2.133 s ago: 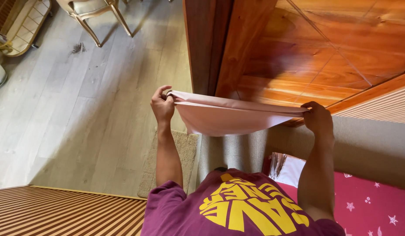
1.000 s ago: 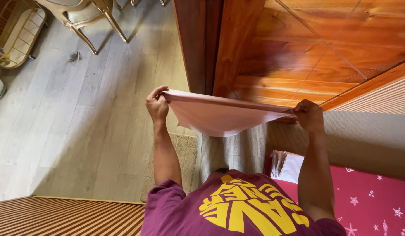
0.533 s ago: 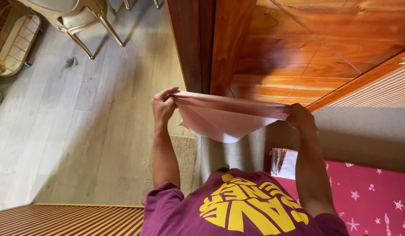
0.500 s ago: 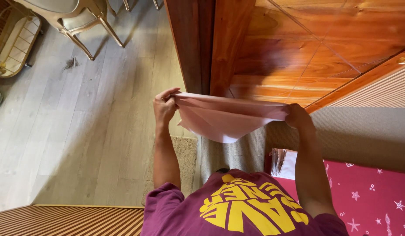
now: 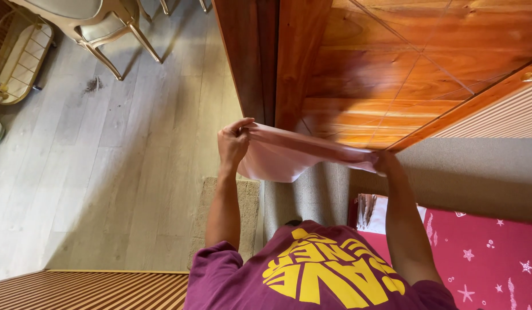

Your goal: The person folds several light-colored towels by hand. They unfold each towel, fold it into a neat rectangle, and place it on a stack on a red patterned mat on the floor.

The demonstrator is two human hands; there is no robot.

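Your left hand [image 5: 234,143] and right hand [image 5: 385,163] each pinch an end of the pink cloth [image 5: 289,158] before the wooden door [image 5: 392,63]; keep it taut and level.

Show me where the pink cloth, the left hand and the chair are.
pink cloth [image 5: 277,163]: head view, on its hanging middle.
left hand [image 5: 232,143]: head view, on its back.
chair [image 5: 99,23]: head view, on its seat edge.
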